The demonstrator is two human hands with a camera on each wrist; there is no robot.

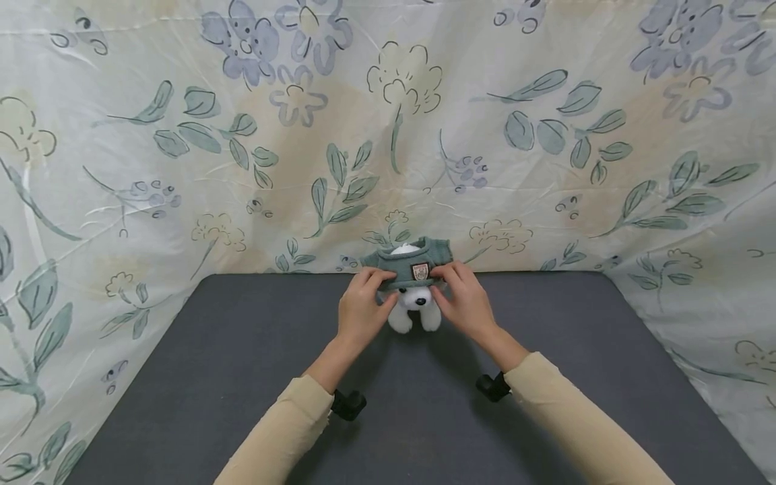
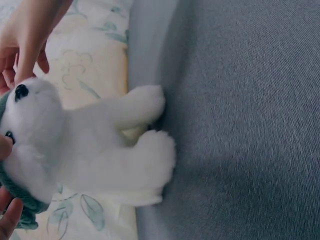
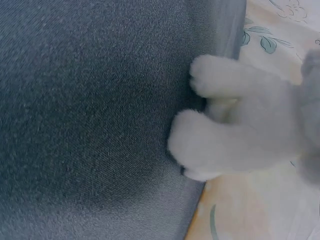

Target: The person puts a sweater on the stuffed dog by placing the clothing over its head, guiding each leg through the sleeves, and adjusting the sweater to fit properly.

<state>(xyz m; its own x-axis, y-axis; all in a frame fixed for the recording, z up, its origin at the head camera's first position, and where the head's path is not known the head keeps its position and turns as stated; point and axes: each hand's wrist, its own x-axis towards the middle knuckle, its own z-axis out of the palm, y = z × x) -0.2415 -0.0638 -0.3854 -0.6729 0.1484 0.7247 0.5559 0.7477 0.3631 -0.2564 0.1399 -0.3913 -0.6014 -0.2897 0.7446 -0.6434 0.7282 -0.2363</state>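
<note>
A small white plush dog (image 1: 415,308) sits at the far middle of the dark grey table (image 1: 242,377). A green knit sweater (image 1: 407,264) with a small badge is over its head, down to the muzzle. My left hand (image 1: 362,304) pinches the sweater's hem on the left side, and my right hand (image 1: 463,300) pinches it on the right. The left wrist view shows the plush dog (image 2: 95,150) with its face and legs, the green sweater (image 2: 20,210) edge around its head, and fingertips (image 2: 22,60) by its nose. In the right wrist view only the dog's paws (image 3: 220,130) show.
A floral cloth backdrop (image 1: 388,135) rises right behind the toy and wraps both sides of the table. Black wrist camera mounts (image 1: 348,404) sit under both beige sleeves. The grey tabletop stretches toward me in front of the toy.
</note>
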